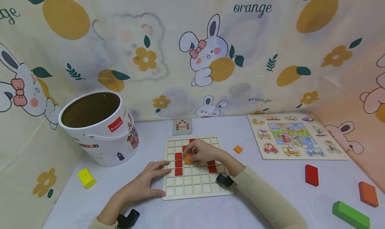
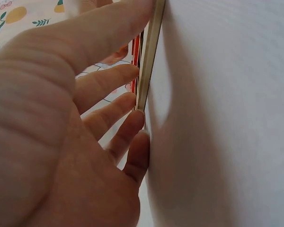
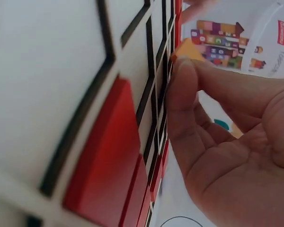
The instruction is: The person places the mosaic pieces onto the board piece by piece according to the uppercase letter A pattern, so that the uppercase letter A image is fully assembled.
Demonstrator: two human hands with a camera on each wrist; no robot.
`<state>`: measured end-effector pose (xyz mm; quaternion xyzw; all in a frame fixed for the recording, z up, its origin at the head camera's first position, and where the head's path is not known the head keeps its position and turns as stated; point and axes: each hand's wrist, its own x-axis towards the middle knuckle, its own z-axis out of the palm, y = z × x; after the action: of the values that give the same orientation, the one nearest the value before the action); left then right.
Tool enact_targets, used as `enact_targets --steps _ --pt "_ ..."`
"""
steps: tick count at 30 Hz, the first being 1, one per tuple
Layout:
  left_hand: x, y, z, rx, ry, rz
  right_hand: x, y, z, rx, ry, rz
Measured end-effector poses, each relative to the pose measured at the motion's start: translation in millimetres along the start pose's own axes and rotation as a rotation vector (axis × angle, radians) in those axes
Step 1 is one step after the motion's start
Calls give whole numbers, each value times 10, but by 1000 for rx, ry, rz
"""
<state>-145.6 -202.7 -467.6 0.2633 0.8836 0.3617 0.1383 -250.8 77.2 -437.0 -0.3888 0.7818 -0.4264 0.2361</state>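
Your right hand (image 1: 202, 151) pinches an orange tile (image 1: 188, 159) over the middle of the grid board (image 1: 195, 185), while your left hand (image 1: 147, 182), fingers straight, presses flat against the board's left edge.

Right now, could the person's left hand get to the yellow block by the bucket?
Probably yes. The left hand rests open against the grid board's left edge, holding nothing, and only bare table lies between it and the yellow block; the bucket sits behind that path.
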Motion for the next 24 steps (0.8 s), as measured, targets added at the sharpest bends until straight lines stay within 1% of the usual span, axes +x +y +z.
enact_targets --steps 5,7,18,24 --pt "-6 8 -9 3 7 2 22 -5 59 7 10 29" --pt "-6 10 -10 2 10 4 26 -13 82 -7 18 41" --pt "-5 -2 -7 -9 11 12 14 -80 111 -164 61 47" --pt "-2 -7 -3 -10 10 12 17 -78 120 -212 71 53"
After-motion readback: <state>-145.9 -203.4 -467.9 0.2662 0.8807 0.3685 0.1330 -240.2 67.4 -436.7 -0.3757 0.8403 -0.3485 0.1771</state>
